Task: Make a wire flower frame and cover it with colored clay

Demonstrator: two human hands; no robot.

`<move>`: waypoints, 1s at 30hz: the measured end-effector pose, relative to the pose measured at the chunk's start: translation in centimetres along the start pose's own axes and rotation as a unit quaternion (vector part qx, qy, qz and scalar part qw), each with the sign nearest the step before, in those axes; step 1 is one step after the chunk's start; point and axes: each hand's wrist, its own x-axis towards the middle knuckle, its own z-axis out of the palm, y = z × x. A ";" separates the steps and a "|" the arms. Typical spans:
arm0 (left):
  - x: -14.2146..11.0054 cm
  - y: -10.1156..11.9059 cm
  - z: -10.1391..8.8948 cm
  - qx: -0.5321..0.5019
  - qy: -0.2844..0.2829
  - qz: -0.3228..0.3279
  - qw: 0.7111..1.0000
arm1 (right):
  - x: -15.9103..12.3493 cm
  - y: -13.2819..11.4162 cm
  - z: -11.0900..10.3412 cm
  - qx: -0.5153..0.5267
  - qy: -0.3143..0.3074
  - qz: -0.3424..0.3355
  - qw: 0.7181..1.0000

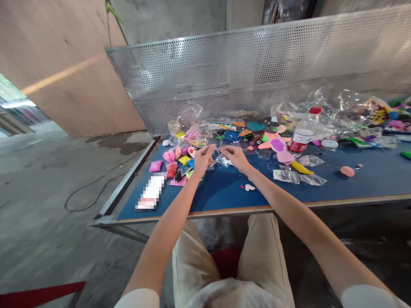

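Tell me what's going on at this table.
A person sits at a blue tabletop, with the left hand and right hand raised close together over it. What either grip may hold is too small to tell. Small coloured packets lie beside the left hand. Farther right stand a red-and-white tub and, lying beyond it, a pink lump. A perforated metal panel rises behind the clutter.
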 end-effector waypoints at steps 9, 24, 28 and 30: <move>-0.1 -0.4 0.8 0.009 0.010 -0.021 1.000 | -0.1 0.0 0.7 0.047 0.071 0.049 0.995; 0.0 1.1 -1.5 0.356 -0.005 0.259 0.898 | 0.1 -1.0 -1.3 -0.138 0.075 -0.065 0.985; 0.3 0.7 -1.5 0.388 -0.078 0.251 0.883 | -0.1 -1.4 -1.2 -0.144 0.060 -0.084 0.984; 0.4 0.6 -1.5 0.378 -0.085 0.246 0.888 | -0.1 -1.6 -1.2 -0.117 0.052 -0.082 0.988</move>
